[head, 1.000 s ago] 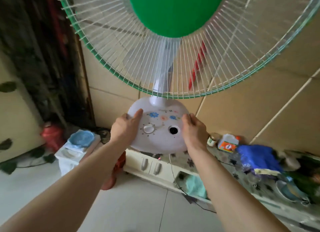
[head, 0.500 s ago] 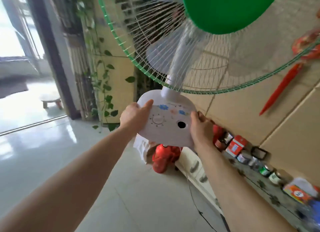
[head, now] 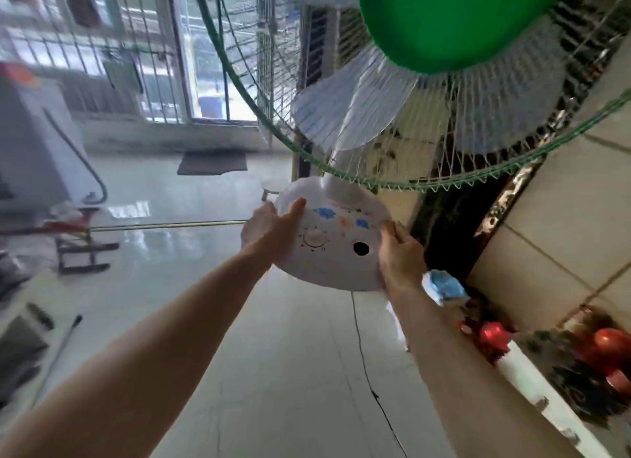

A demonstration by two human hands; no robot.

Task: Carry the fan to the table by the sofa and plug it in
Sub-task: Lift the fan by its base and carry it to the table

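I hold a fan [head: 333,242] in the air in front of me: white round base with a dial and flower prints, green motor cap, pale blades behind a green-rimmed wire cage that fills the top right. My left hand [head: 269,230] grips the base's left edge, thumb on top. My right hand [head: 397,256] grips the right edge. A thin black cord [head: 365,365] hangs from the base down to the floor. No sofa or table by it is in view.
Glossy pale floor tiles [head: 211,321] stretch ahead to a barred window and doorway with a dark mat [head: 211,162]. A white appliance [head: 30,140] and low rack stand at left. A tiled wall, low white cabinet [head: 546,396] and red items line the right.
My view and the fan have swung leftward, away from the tiled wall and cluttered cabinet, toward the open floor and window. Both hands keep the same hold on the base.
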